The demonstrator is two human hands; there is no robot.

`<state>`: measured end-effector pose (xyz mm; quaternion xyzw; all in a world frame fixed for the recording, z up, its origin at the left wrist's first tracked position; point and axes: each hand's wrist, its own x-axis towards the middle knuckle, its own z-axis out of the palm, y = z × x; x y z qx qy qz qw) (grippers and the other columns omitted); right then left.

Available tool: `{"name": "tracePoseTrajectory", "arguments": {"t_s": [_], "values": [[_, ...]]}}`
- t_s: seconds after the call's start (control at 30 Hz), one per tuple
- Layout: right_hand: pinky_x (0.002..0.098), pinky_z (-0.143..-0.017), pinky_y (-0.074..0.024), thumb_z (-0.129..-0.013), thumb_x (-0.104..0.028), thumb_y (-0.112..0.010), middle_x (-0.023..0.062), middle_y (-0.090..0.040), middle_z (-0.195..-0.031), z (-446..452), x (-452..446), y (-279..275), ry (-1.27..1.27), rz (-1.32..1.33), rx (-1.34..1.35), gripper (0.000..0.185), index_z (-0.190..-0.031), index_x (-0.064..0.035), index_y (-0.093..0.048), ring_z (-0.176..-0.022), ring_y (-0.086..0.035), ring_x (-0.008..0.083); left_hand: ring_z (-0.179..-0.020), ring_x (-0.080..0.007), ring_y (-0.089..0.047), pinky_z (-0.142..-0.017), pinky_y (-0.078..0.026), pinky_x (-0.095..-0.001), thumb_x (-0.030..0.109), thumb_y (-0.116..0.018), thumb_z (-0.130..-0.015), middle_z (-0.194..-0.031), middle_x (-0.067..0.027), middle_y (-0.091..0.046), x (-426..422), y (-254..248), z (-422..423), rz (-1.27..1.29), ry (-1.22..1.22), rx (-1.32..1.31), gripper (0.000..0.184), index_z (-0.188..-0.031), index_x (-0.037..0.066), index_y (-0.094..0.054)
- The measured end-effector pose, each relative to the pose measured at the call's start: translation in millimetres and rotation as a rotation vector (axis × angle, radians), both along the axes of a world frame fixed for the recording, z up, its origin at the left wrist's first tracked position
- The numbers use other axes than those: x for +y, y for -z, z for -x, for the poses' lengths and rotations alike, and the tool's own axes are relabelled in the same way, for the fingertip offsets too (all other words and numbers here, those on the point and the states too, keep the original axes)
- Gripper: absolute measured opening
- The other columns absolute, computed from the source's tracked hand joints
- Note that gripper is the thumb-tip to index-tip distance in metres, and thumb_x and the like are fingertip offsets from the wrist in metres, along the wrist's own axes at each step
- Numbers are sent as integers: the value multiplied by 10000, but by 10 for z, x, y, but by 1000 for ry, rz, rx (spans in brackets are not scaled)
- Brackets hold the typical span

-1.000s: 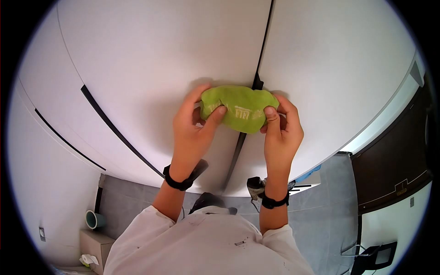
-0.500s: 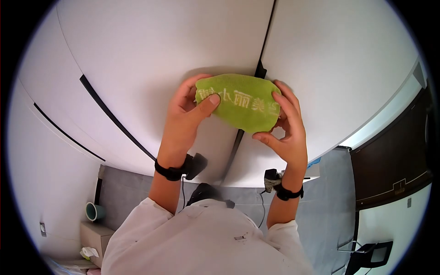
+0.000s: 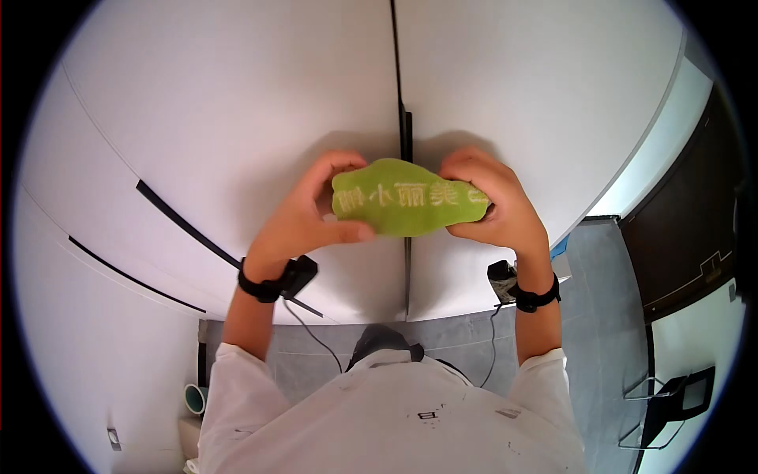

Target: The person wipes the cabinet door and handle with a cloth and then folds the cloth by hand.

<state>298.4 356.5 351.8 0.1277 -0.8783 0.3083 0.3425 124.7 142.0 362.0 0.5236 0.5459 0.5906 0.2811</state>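
Note:
A green cloth (image 3: 399, 213) with pale printed characters is held up between my hands, in front of white cabinet doors. My left hand (image 3: 306, 207) grips its left end, with the thumb along the lower edge and fingers curled behind. On the other side, my right hand (image 3: 499, 196) is wrapped around the right end, thumb below and fingers above, squeezing that end narrower. Whether the cloth touches the door behind it, I cannot tell. A black band with a small device circles each wrist.
White cabinet doors (image 3: 237, 87) fill the front, with a dark vertical handle (image 3: 407, 138) along the seam behind the cloth. Low on the left stands a green bucket (image 3: 195, 398). A black chair (image 3: 677, 407) is at the lower right, near a dark door (image 3: 683, 213).
My right hand has closed more tightly around the right end of the cloth, which looks narrower there. The cloth sits slightly lower in view, and the door seam has shifted left.

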Motion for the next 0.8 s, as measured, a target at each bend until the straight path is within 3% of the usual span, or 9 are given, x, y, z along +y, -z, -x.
{"name": "tracePoseTrajectory", "arguments": {"t_s": [0.1, 0.2, 0.33, 0.4, 0.5, 0.53, 0.6, 0.67, 0.8], "values": [[320, -731, -490, -609, -21, -728, 93, -618, -1029, 21, -13, 34, -8, 17, 108, 435, -1023, -34, -594, -853, -608, 274, -1191, -189, -461, -1003, -371, -329, 92, -866, -618, -1235, -84, -490, 5, -110, 14, 155, -40, 285, 813, -1303, 56, -430], [315, -721, -491, -623, -18, -725, 92, -630, -990, 15, -18, 111, -30, -16, 192, 432, -1034, -43, -592, -843, -608, 271, -1182, -199, -470, -1008, -368, -336, 83, -872, -604, -1218, -81, -500, 62, -163, -148, 96, -85, 466, 821, -1298, 50, -436], [282, -736, -490, -679, -35, -734, 59, -637, -988, -33, -43, 169, 47, 254, -62, 408, -1054, -48, -575, -871, -612, 160, -1158, -192, -487, -992, -380, -328, 40, -846, -612, -1204, -72, -519, 76, 20, -111, 9, -127, 552, 770, -1275, 42, -454], [270, -752, -487, -698, -43, -738, 47, -634, -996, -48, -29, 266, 18, 380, -97, 415, -1073, -49, -561, -896, -602, 127, -1126, -178, -506, -962, -403, -321, 36, -772, -696, -1199, -74, -534, 61, 178, -75, -145, -170, 227, 610, -1235, 32, -486], [281, -798, -481, -722, -75, -753, 57, -598, -1092, -50, -70, 301, -131, 626, -47, 548, -1208, -54, -500, -983, -558, 112, -983, -130, -537, -887, -426, -296, 75, -698, -799, -1075, -37, -565, 110, 205, -205, -198, -149, 194, 407, -1159, 29, -513], [288, -829, -474, -727, -86, -756, 62, -569, -1142, -50, -142, 244, -115, 732, -73, 644, -1288, -67, -439, -1030, -543, 133, -983, -130, -537, -887, -426, -296, 75, -698, -799, -1075, -37, -565, 117, 254, -256, -196, -158, 183, 407, -1159, 29, -513], [295, -861, -466, -733, -96, -759, 68, -541, -1192, -74, -207, 293, -99, 841, -110, 741, -1368, -80, -377, -1077, -528, 153, -997, -129, -537, -883, -435, -304, 74, -656, -837, -1087, -38, -563, 141, 374, -341, -199, -206, -186, 335, -1140, 20, -523], [310, -936, -431, -730, -100, -766, 74, -499, -1267, -90, -260, 460, -412, 880, 6, 891, -1459, -113, -254, -1153, -493, 168, -1005, -130, -538, -887, -433, -302, 75, -664, -833, -1089, -41, -567, 161, 471, -423, -200, -255, -237, 342, -1140, 21, -524], [316, -1005, -380, -699, -97, -786, 83, -477, -1316, -201, -380, 528, -317, 899, -89, 1002, -1488, -117, -168, -1210, -469, 189, -1006, -129, -553, -877, -443, -284, 83, -691, -820, -1078, -50, -588, 164, 568, -505, -309, -238, -234, 374, -1147, 24, -519]]}}
